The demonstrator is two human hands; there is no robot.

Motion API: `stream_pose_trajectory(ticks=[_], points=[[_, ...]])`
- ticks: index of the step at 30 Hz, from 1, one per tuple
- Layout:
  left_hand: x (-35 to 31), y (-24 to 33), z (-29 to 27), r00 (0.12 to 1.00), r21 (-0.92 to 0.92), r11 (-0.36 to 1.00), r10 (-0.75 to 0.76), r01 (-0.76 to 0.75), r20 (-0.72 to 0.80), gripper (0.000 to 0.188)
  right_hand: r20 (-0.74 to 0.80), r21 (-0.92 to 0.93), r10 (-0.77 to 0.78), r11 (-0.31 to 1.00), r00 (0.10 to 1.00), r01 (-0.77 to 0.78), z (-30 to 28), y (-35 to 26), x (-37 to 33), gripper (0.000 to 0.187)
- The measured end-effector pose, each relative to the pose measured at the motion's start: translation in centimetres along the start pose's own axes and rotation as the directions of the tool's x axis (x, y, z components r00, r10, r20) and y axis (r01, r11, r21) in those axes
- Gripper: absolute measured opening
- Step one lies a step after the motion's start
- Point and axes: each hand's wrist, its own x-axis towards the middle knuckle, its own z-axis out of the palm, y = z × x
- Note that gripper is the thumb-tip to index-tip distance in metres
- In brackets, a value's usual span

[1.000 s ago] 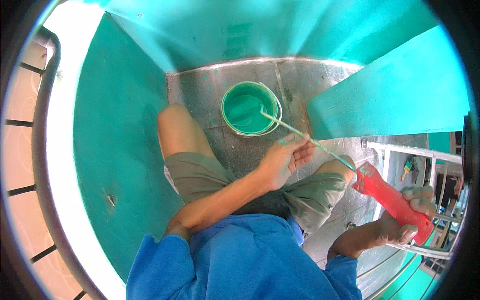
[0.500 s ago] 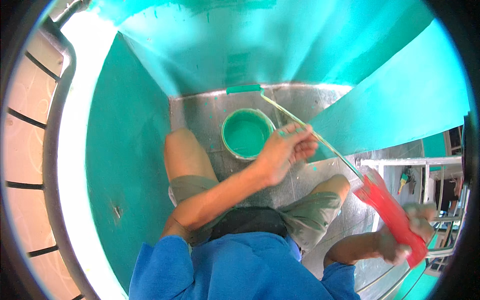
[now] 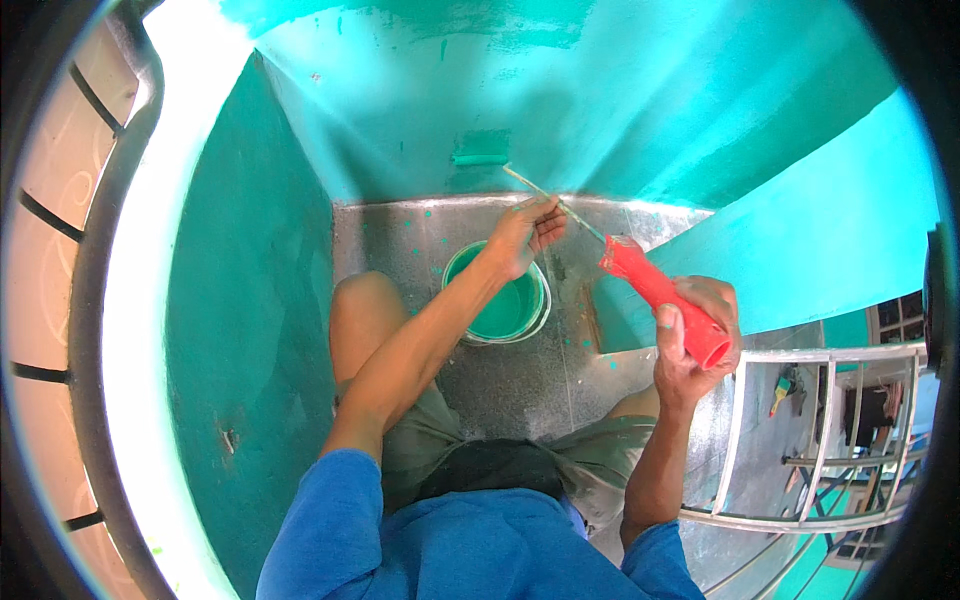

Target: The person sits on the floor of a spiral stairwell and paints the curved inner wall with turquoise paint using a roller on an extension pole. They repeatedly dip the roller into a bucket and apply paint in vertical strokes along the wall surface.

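Note:
A paint roller reaches forward from both hands. My right hand (image 3: 700, 335) is wrapped round its red handle (image 3: 660, 290), which tilts up and left. Farther along, my left hand (image 3: 525, 235) pinches the thin metal rod (image 3: 585, 222). The green roller sleeve (image 3: 480, 160) lies against the low part of the teal wall (image 3: 400, 110), on a darker patch of wet-looking paint. Beneath my left forearm stands a bucket (image 3: 545, 310) of green paint, partly hidden by that arm.
Between my bent knees, the grey floor (image 3: 510, 385) has green paint spots. A teal side wall (image 3: 260, 300) rises on the left, beside a dark metal railing (image 3: 90, 300). A slanted teal panel (image 3: 780, 230) and a pale metal frame (image 3: 820, 440) are on the right.
My right hand has swung the red handle forward and inward. The sleeve has risen from the wall's foot onto the wall. My left hand has moved forward along with the rod.

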Motion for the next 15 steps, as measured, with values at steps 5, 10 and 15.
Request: stream_pose_trajectory(ticks=[5, 10, 15], points=[[-1.5, 0.4, 1.2, 0.997, -0.036, 0.999, 0.037, -0.035, 0.061, 0.012, -0.029, -0.009, -0.115, 0.993, 0.993, 0.115, -0.5, -1.3, -0.7, 0.032], [-0.3, -0.5, -0.7, 1.0, 0.018, 1.0, 0.023, -0.023, -0.008, 0.012, -0.028, -0.041, -0.033, 0.999, 0.999, 0.032, 1.0, 0.6, -1.9, 0.029], [1.4, -1.9, -4.0, 0.998, 0.066, 0.998, 0.001, 0.003, -0.057, 0.014, 0.008, 0.008, 0.032, 0.999, 0.999, -0.032, 2.7, 2.5, -3.0, 0.025]])
